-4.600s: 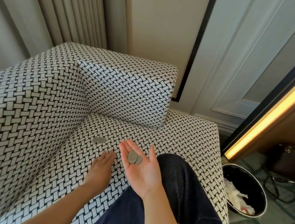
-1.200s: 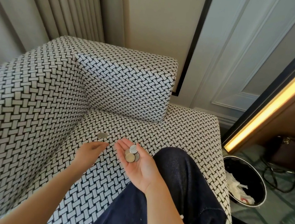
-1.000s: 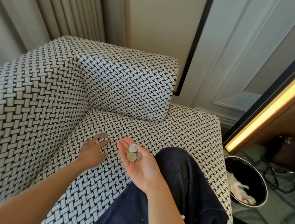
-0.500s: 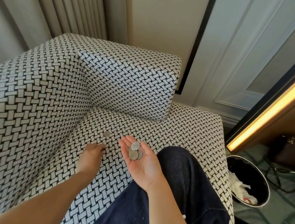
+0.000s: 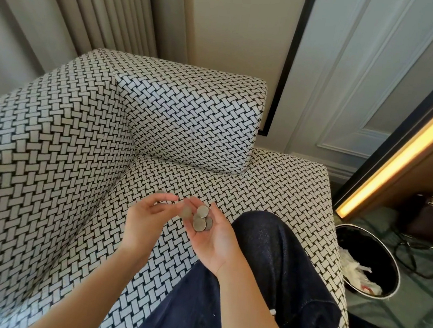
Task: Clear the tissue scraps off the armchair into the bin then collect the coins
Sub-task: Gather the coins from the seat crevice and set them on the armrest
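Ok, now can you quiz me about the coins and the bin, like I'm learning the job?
1. True or false: white tissue scraps lie inside the black bin.
2. Which hand carries the pile of coins on its upturned palm? A) the left B) the right C) neither
3. Fill the gap: the bin stands on the ___ beside the armchair.
Key: 1 true; 2 B, the right hand; 3 floor.
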Action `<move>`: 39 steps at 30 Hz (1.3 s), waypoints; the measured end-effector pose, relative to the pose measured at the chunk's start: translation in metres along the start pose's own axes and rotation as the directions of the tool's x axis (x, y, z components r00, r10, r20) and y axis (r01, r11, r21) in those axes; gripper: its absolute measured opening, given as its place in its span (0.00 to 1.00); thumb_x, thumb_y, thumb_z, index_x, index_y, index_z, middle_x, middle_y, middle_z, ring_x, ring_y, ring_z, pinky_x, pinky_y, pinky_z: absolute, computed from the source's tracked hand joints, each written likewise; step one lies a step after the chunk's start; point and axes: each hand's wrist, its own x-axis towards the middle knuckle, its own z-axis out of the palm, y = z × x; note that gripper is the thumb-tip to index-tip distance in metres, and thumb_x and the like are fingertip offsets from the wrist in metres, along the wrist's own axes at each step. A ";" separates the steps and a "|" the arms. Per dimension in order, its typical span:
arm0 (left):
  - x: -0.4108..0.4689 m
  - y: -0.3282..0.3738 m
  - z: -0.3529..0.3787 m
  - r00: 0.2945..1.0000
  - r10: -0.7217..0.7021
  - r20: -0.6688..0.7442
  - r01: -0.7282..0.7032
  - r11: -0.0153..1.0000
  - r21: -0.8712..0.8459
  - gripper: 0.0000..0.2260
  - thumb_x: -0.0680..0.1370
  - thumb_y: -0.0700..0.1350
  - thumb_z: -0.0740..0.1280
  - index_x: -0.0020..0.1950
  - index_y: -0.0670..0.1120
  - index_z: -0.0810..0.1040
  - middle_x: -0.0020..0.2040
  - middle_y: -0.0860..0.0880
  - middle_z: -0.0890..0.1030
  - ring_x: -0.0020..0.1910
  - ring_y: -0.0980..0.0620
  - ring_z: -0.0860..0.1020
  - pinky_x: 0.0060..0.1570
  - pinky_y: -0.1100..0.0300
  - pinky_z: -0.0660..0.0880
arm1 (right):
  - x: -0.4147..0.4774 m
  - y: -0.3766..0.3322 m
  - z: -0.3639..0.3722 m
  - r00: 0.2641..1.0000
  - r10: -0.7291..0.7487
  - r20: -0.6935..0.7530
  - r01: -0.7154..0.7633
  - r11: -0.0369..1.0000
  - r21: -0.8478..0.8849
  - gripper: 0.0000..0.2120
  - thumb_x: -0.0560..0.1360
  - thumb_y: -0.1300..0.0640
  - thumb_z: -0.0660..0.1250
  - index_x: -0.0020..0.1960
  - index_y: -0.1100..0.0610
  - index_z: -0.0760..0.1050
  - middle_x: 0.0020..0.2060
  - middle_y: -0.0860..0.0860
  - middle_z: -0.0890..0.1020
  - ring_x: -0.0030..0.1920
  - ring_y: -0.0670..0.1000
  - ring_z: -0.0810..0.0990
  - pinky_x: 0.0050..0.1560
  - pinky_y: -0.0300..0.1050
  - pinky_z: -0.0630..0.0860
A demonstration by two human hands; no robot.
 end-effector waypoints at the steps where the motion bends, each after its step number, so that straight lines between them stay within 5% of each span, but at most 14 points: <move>1: -0.006 0.005 0.004 0.997 0.028 0.069 -0.031 0.999 0.042 0.06 0.71 0.39 0.72 0.47 0.45 0.81 0.38 0.48 0.85 0.42 0.56 0.83 0.51 0.68 0.69 | -0.001 0.000 0.000 1.000 0.008 0.006 -0.008 1.000 -0.018 0.21 0.82 0.51 0.52 0.62 0.67 0.72 0.60 0.62 0.79 0.61 0.55 0.78 0.64 0.46 0.72; 5: -0.004 0.007 0.011 0.968 0.088 0.235 -0.138 0.969 0.206 0.10 0.69 0.39 0.74 0.49 0.46 0.83 0.39 0.51 0.85 0.46 0.60 0.82 0.56 0.69 0.65 | -0.009 -0.001 0.003 0.999 0.041 0.025 -0.040 0.999 -0.037 0.23 0.83 0.49 0.49 0.58 0.67 0.73 0.51 0.62 0.83 0.50 0.53 0.83 0.62 0.45 0.72; 11: 0.049 -0.020 -0.005 0.988 0.142 0.059 -0.153 0.884 0.442 0.13 0.77 0.44 0.66 0.62 0.51 0.77 0.61 0.54 0.78 0.63 0.56 0.73 0.63 0.60 0.67 | -0.002 0.000 0.000 0.999 0.044 0.026 -0.045 0.999 0.019 0.23 0.82 0.52 0.53 0.64 0.71 0.70 0.60 0.66 0.77 0.62 0.60 0.77 0.66 0.51 0.70; 14: 0.080 -0.050 -0.020 0.987 -0.097 0.129 -0.033 0.662 0.749 0.22 0.79 0.45 0.62 0.73 0.49 0.64 0.76 0.49 0.59 0.74 0.48 0.58 0.71 0.53 0.57 | -0.001 -0.001 -0.001 0.999 0.041 0.015 -0.041 0.999 0.021 0.22 0.82 0.52 0.54 0.63 0.70 0.71 0.60 0.65 0.77 0.63 0.60 0.76 0.67 0.51 0.69; 17: 0.099 -0.075 -0.029 0.933 -0.272 0.234 -0.137 0.332 0.933 0.32 0.80 0.48 0.61 0.77 0.50 0.44 0.77 0.50 0.40 0.76 0.41 0.46 0.73 0.46 0.51 | 0.001 0.000 -0.002 0.999 0.048 0.014 -0.048 0.999 0.005 0.23 0.82 0.51 0.54 0.65 0.70 0.70 0.62 0.65 0.76 0.64 0.59 0.75 0.68 0.51 0.69; 19: 0.108 -0.083 -0.033 0.922 -0.285 0.262 -0.191 0.255 0.948 0.33 0.80 0.48 0.59 0.77 0.51 0.39 0.76 0.51 0.37 0.75 0.41 0.42 0.73 0.45 0.51 | 0.002 0.000 -0.001 0.999 0.048 0.013 -0.048 0.999 -0.005 0.24 0.82 0.51 0.54 0.66 0.69 0.69 0.63 0.64 0.76 0.65 0.59 0.74 0.68 0.51 0.69; 24: 0.111 -0.087 -0.036 0.957 -0.102 0.272 -0.264 0.086 0.961 0.26 0.81 0.47 0.56 0.77 0.50 0.49 0.77 0.50 0.53 0.75 0.43 0.53 0.72 0.48 0.58 | 0.004 0.000 0.000 0.998 0.055 0.001 -0.055 0.998 -0.009 0.23 0.81 0.51 0.55 0.64 0.69 0.71 0.63 0.64 0.75 0.66 0.58 0.73 0.70 0.51 0.66; 29: 0.099 -0.095 -0.031 0.942 0.168 0.291 -0.298 0.015 0.955 0.20 0.79 0.40 0.61 0.70 0.49 0.66 0.63 0.51 0.73 0.63 0.50 0.68 0.56 0.58 0.72 | 0.006 0.001 0.001 0.999 0.054 0.003 -0.054 0.998 0.011 0.22 0.81 0.51 0.55 0.63 0.69 0.72 0.64 0.64 0.75 0.66 0.59 0.73 0.70 0.51 0.66; 32: 0.088 -0.105 -0.030 0.929 0.270 0.254 -0.305 0.167 0.938 0.17 0.77 0.35 0.63 0.66 0.46 0.72 0.57 0.49 0.77 0.57 0.50 0.73 0.48 0.60 0.74 | 0.007 0.003 0.001 0.998 0.056 0.004 -0.056 0.998 0.016 0.23 0.82 0.51 0.54 0.65 0.69 0.70 0.64 0.63 0.75 0.66 0.58 0.73 0.69 0.50 0.67; 35: 0.065 -0.088 -0.019 0.983 0.180 -0.048 -0.100 0.724 0.682 0.10 0.78 0.38 0.63 0.58 0.46 0.77 0.46 0.50 0.82 0.43 0.53 0.79 0.39 0.65 0.74 | 0.005 0.003 0.001 0.999 0.051 -0.002 -0.051 0.998 0.025 0.21 0.82 0.52 0.54 0.63 0.68 0.71 0.63 0.63 0.76 0.66 0.58 0.73 0.69 0.50 0.68; 36: 0.057 -0.079 -0.015 0.986 0.125 -0.110 -0.044 0.832 0.552 0.08 0.78 0.39 0.64 0.55 0.47 0.78 0.44 0.50 0.82 0.41 0.55 0.80 0.36 0.67 0.73 | 0.005 0.003 0.001 0.999 0.045 -0.015 -0.044 0.998 0.034 0.21 0.82 0.52 0.54 0.62 0.68 0.72 0.62 0.63 0.76 0.65 0.58 0.74 0.69 0.50 0.68; 39: 0.034 -0.049 -0.007 0.980 0.120 -0.158 -0.070 0.954 0.292 0.06 0.75 0.39 0.69 0.47 0.50 0.79 0.42 0.51 0.83 0.41 0.56 0.81 0.37 0.69 0.76 | 0.002 0.002 0.004 0.998 0.025 -0.057 -0.023 0.999 0.037 0.20 0.82 0.53 0.54 0.62 0.68 0.73 0.61 0.63 0.77 0.63 0.57 0.76 0.65 0.48 0.72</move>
